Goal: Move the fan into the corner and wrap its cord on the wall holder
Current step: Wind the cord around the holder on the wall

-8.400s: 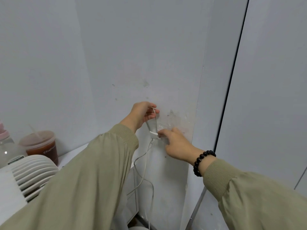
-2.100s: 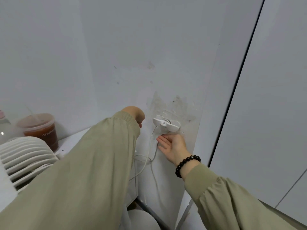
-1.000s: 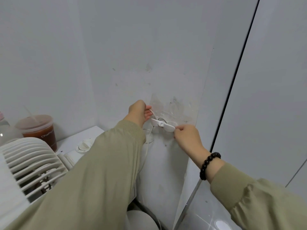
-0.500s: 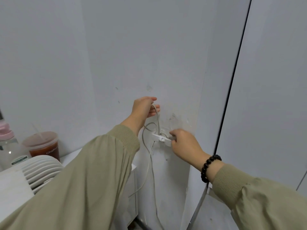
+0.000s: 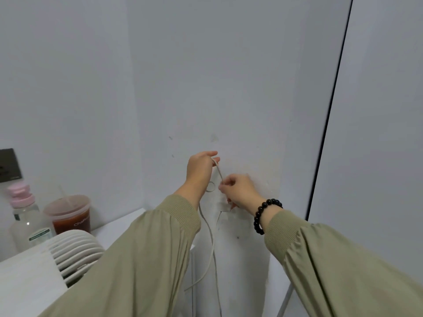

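Cord gripped by left hand; sleeve overlaps fan beside cup.

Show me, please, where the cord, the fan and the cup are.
cord (image 5: 218,170): head view, taut upper stretch.
fan (image 5: 75,252): head view, ribbed white grille.
cup (image 5: 72,221): head view, side over brown drink.

The white counter carries a white fan, a lidded drink cup and a clear bottle.
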Motion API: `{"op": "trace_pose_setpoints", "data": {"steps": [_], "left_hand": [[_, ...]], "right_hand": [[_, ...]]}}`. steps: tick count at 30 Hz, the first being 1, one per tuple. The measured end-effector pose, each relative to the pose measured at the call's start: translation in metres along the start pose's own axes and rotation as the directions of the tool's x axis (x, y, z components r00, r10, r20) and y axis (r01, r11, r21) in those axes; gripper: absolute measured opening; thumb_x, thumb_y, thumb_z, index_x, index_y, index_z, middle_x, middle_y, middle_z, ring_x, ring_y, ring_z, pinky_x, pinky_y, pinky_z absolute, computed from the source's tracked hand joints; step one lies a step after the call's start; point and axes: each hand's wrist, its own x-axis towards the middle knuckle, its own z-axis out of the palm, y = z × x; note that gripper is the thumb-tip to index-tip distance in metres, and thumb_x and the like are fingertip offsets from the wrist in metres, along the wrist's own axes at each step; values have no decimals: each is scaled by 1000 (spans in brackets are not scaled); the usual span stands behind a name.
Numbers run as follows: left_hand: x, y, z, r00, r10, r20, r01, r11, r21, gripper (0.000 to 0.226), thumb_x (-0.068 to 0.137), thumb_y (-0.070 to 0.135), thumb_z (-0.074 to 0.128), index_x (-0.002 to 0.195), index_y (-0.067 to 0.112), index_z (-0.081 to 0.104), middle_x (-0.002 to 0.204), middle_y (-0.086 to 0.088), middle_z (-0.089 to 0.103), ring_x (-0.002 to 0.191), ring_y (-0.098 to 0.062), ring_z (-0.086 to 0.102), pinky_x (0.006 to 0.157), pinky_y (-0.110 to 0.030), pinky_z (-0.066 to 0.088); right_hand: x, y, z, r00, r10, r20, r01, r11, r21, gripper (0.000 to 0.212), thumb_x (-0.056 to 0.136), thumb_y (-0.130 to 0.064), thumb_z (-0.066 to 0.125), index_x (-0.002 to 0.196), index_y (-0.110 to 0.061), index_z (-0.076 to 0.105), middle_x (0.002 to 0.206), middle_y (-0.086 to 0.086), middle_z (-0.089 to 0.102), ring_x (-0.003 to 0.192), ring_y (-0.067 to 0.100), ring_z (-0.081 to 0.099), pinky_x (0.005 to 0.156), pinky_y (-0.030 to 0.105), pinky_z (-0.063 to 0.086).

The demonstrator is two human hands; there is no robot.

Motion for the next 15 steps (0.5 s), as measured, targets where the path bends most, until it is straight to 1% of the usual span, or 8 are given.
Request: {"op": "trace_pose_setpoints", "data": {"steps": [2, 4, 6, 8, 10, 12, 14, 15], "left_hand": [[6, -9, -10, 994, 104, 31, -108, 923, 370, 37, 81, -4, 44, 106, 12, 66, 113, -2, 67, 111, -16, 58, 92, -26, 43], [7, -18, -19, 982, 151, 117, -188, 653, 733, 35, 79, -2, 46, 103, 14, 64, 100, 2, 64, 100, -18, 58, 78, -28, 47], [8, -24, -25, 974, 168, 154, -204, 347, 915, 22, 82, 1, 49, 94, 15, 60, 77, 3, 53, 82, -22, 54, 57, -25, 40], [9, -22, -32, 980, 159, 124, -152, 181, 972, 8, 88, 10, 55, 91, 14, 62, 77, -1, 55, 80, -24, 55, 58, -26, 39], [11, -17, -36, 984, 152, 94, -119, 170, 978, 17, 91, 24, 56, 95, 9, 64, 95, -8, 62, 94, -27, 58, 70, -31, 45], [11, -12, -33, 961, 203, 189, -228, 191, 955, 22, 94, 24, 49, 92, 7, 63, 100, -11, 62, 95, -28, 57, 71, -34, 44], [4, -3, -23, 902, 286, 323, -387, 204, 899, 20, 95, 16, 43, 80, 10, 54, 93, -12, 63, 82, -28, 55, 64, -32, 39], [2, 2, -19, 875, 311, 372, -444, 206, 872, 18, 94, 12, 41, 77, 11, 49, 90, -12, 64, 78, -28, 53, 62, -32, 37]], "right_hand": [[4, 1, 3, 989, -70, -129, 47, 983, -175, 31, 89, -26, 57, 61, -15, 49, 73, 8, 62, 58, 22, 56, 54, 28, 45], [1, 2, 6, 971, -119, -207, 64, 965, -253, 38, 90, -29, 55, 56, -16, 43, 66, 6, 59, 66, 26, 64, 57, 27, 43], [-4, 9, 9, 959, -93, -266, 63, 991, -119, 37, 92, -25, 53, 58, -13, 43, 65, 7, 57, 60, 23, 67, 52, 28, 46], [-12, 16, 9, 951, 23, -309, 27, 987, 156, 29, 94, -20, 50, 69, -5, 52, 70, 11, 61, 43, 12, 62, 47, 29, 51], [-20, 23, 6, 942, 99, -320, 9, 948, 318, 25, 94, -16, 49, 82, 4, 59, 78, 13, 65, 38, 10, 59, 46, 28, 54], [-25, 24, 3, 935, 95, -342, 18, 950, 311, 23, 93, -13, 48, 82, 4, 58, 80, 15, 66, 42, 16, 61, 45, 27, 53], [-26, 16, -2, 926, -17, -378, 62, 992, 106, 24, 90, -12, 48, 67, -7, 52, 68, 12, 61, 49, 22, 62, 41, 25, 48], [-26, 10, -6, 918, -99, -383, 93, 995, -33, 27, 88, -13, 48, 61, -12, 45, 61, 6, 55, 49, 19, 57, 39, 23, 41]]}}
